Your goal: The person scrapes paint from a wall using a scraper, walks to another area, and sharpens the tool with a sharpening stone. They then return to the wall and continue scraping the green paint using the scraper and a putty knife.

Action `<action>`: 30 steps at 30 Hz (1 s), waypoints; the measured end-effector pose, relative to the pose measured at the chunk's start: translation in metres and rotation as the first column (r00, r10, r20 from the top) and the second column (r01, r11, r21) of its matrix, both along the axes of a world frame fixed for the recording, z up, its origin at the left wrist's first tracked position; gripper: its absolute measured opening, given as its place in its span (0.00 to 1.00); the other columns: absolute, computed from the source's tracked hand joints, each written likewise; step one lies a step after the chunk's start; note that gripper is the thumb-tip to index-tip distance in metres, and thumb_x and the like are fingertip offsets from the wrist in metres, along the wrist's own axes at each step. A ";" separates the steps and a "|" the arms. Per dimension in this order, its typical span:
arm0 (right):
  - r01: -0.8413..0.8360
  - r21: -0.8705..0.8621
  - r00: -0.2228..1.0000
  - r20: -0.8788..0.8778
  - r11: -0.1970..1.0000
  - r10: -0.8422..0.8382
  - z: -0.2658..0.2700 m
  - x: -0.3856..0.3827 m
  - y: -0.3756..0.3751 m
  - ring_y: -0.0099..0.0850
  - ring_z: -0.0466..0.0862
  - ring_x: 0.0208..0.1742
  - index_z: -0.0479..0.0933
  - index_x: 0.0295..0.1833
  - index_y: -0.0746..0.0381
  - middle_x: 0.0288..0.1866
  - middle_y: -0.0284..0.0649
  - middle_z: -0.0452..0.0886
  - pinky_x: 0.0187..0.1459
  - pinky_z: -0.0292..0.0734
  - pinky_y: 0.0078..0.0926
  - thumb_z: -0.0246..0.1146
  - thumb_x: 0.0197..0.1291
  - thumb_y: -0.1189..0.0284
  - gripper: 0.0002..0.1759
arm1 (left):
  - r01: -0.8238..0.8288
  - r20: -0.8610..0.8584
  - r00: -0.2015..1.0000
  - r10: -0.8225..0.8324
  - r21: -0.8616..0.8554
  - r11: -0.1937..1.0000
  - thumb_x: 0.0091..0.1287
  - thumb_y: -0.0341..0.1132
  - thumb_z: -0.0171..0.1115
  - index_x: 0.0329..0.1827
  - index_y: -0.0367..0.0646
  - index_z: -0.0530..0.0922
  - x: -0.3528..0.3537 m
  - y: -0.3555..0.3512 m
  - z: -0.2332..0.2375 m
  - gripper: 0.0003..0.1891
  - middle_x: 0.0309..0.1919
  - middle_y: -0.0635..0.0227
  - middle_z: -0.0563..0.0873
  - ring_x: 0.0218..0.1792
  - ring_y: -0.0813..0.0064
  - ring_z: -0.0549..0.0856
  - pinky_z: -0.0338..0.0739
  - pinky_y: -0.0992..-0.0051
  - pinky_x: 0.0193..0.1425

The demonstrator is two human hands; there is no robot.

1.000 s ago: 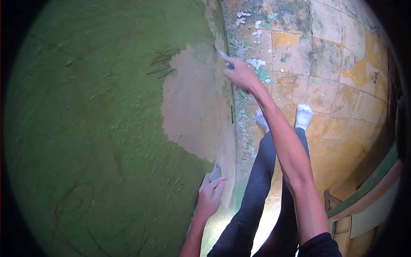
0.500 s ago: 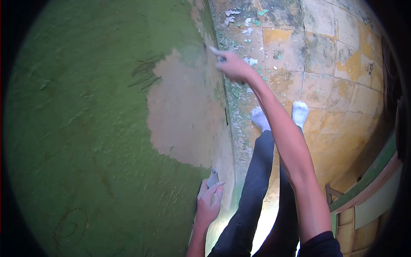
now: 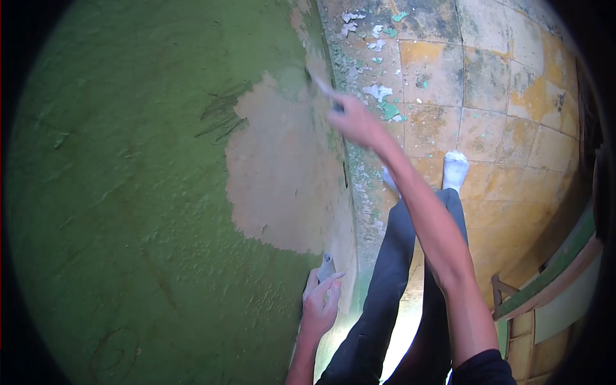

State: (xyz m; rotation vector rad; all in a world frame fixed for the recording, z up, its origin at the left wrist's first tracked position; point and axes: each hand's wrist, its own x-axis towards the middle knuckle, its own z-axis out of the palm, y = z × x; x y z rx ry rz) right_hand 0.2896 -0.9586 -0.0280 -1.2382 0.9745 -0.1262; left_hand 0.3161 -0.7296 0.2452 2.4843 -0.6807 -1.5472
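A green painted wall [image 3: 160, 192] fills the left side, with a bare plaster patch [image 3: 282, 167] where the paint is off. My right hand [image 3: 354, 119] is closed round a scraper [image 3: 319, 80], whose far end meets the wall near its lower edge, above and to the right of the patch; motion blurs the hand slightly. Below the patch, my left hand [image 3: 321, 305] rests close to the wall, its fingers closed on a small grey piece [image 3: 326, 265], too small to name surely.
Paint flakes [image 3: 378, 92] and dust lie along the wall's foot on the stained tiled floor [image 3: 484, 135]. My feet, in white socks [image 3: 455, 170], stand on the tiles. A curved green edge [image 3: 552, 273] and a bracket [image 3: 504, 290] are at the lower right.
My right hand has shifted slightly down and right, and the scraper shows more of its length. The whole view has moved a little; my left hand keeps its hold.
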 end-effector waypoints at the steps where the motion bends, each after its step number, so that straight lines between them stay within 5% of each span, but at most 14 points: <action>1: -0.006 -0.015 1.000 0.030 1.000 0.007 0.006 -0.006 0.015 0.31 0.77 0.28 0.62 0.78 0.43 0.25 0.46 0.74 0.37 0.76 0.33 0.53 0.54 0.73 0.41 | -0.009 0.001 1.000 0.009 -0.004 1.000 0.71 0.29 0.56 0.50 0.36 0.84 0.000 0.001 0.001 0.11 0.39 0.60 0.76 0.41 0.65 0.78 0.72 0.70 0.48; 6: 0.052 -0.113 0.996 0.076 0.992 -0.044 -0.009 -0.007 -0.004 0.36 0.76 0.28 0.62 0.78 0.40 0.27 0.53 0.75 0.40 0.77 0.34 0.52 0.52 0.74 0.43 | 0.004 0.005 1.000 -0.004 -0.021 1.000 0.70 0.29 0.56 0.50 0.36 0.84 -0.002 0.004 -0.001 0.12 0.38 0.59 0.76 0.41 0.65 0.78 0.72 0.69 0.48; 9: -0.024 -0.013 0.999 -0.028 1.000 0.023 -0.002 0.002 -0.023 0.37 0.82 0.35 0.58 0.79 0.39 0.55 0.54 0.83 0.49 0.77 0.31 0.51 0.52 0.74 0.44 | 0.002 0.000 1.000 -0.002 0.008 1.000 0.70 0.29 0.56 0.50 0.36 0.84 -0.002 0.003 0.002 0.12 0.39 0.59 0.76 0.41 0.65 0.78 0.72 0.69 0.48; 12: 0.132 -0.153 0.985 0.128 0.979 -0.112 0.009 -0.007 0.031 0.43 0.80 0.26 0.64 0.76 0.40 0.33 0.60 0.80 0.43 0.78 0.38 0.51 0.52 0.76 0.42 | 0.006 0.005 1.000 -0.006 -0.004 1.000 0.71 0.29 0.56 0.50 0.36 0.84 -0.003 0.004 0.001 0.12 0.39 0.59 0.76 0.41 0.65 0.78 0.72 0.69 0.48; 16: 0.076 -0.114 0.995 0.077 0.991 -0.068 0.010 -0.005 0.006 0.45 0.83 0.30 0.65 0.76 0.41 0.34 0.60 0.80 0.44 0.78 0.38 0.52 0.51 0.76 0.42 | 0.013 0.014 1.000 -0.012 -0.025 1.000 0.71 0.29 0.56 0.50 0.36 0.85 -0.003 0.005 -0.001 0.12 0.39 0.60 0.76 0.41 0.65 0.78 0.72 0.69 0.48; 19: 0.075 -0.166 0.997 0.025 0.983 -0.072 -0.028 0.023 -0.033 0.34 0.84 0.33 0.61 0.77 0.36 0.64 0.51 0.79 0.46 0.79 0.33 0.51 0.50 0.75 0.45 | 0.030 0.019 0.999 -0.030 -0.013 0.999 0.70 0.29 0.56 0.51 0.36 0.84 -0.002 0.005 -0.002 0.12 0.39 0.60 0.76 0.41 0.65 0.78 0.72 0.69 0.48; 24: 0.108 -0.209 0.978 0.197 0.972 -0.067 0.011 -0.017 0.030 0.31 0.80 0.31 0.61 0.78 0.41 0.50 0.50 0.86 0.43 0.78 0.31 0.52 0.50 0.75 0.44 | 0.017 0.010 1.000 -0.016 -0.018 1.000 0.70 0.29 0.57 0.51 0.37 0.84 -0.003 0.001 0.003 0.12 0.39 0.59 0.76 0.41 0.65 0.78 0.72 0.69 0.48; 28: -0.067 -0.164 0.997 0.037 0.984 0.074 0.006 -0.013 -0.022 0.29 0.75 0.28 0.62 0.78 0.44 0.35 0.44 0.85 0.39 0.76 0.29 0.53 0.50 0.74 0.44 | 0.051 0.030 0.998 -0.050 -0.044 0.998 0.70 0.28 0.57 0.51 0.37 0.84 -0.004 0.009 0.000 0.12 0.39 0.59 0.76 0.42 0.64 0.79 0.72 0.69 0.48; 30: -0.015 -0.123 0.997 0.075 0.992 0.024 -0.018 0.000 -0.046 0.28 0.74 0.27 0.62 0.78 0.43 0.34 0.43 0.84 0.39 0.76 0.29 0.53 0.50 0.74 0.44 | 0.060 0.040 0.998 -0.059 -0.041 0.997 0.70 0.28 0.57 0.52 0.37 0.84 -0.004 0.011 -0.002 0.12 0.39 0.59 0.77 0.42 0.64 0.79 0.72 0.69 0.49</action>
